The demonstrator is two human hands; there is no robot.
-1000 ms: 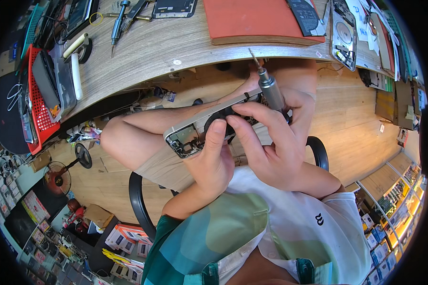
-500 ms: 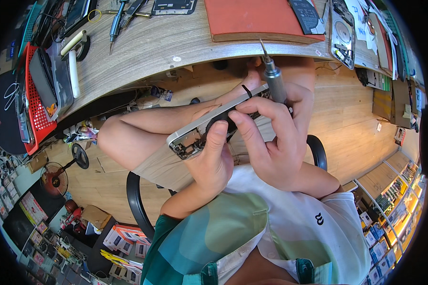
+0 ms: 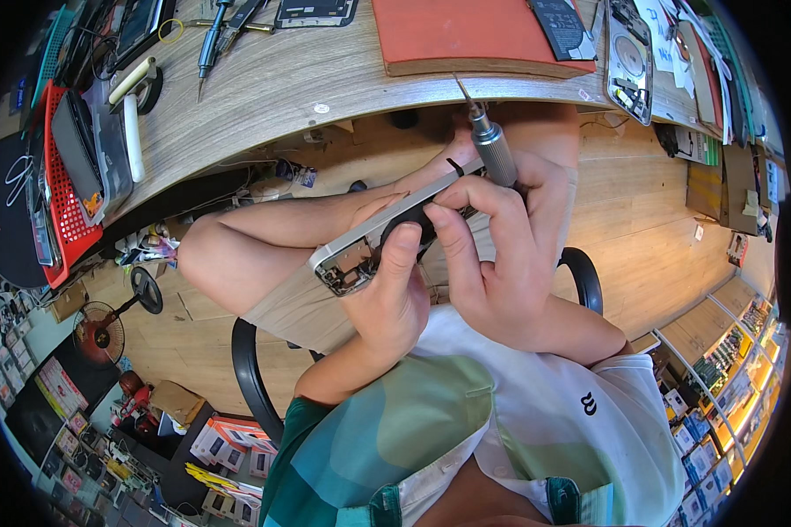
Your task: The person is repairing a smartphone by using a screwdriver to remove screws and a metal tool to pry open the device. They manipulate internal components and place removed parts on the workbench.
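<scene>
Left hand (image 3: 394, 303) clasps an opened phone (image 3: 350, 267), silver-edged and tilted, above the lap (image 3: 299, 307) and in front of the worktop (image 3: 264, 101), thumb at a black piece (image 3: 402, 225) over its exposed interior. Right hand (image 3: 511, 263) grips a silver screwdriver (image 3: 494, 155), tip pointing away from the body; thumb and forefinger meet beside the black piece, contact unclear. On the worktop: a thick red book (image 3: 466, 35) bearing a dark flat part (image 3: 561, 28).

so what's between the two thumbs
In the head view, a black piece shows between the left thumb and the right thumb; whether it's fixed to the phone can't be told.
</scene>
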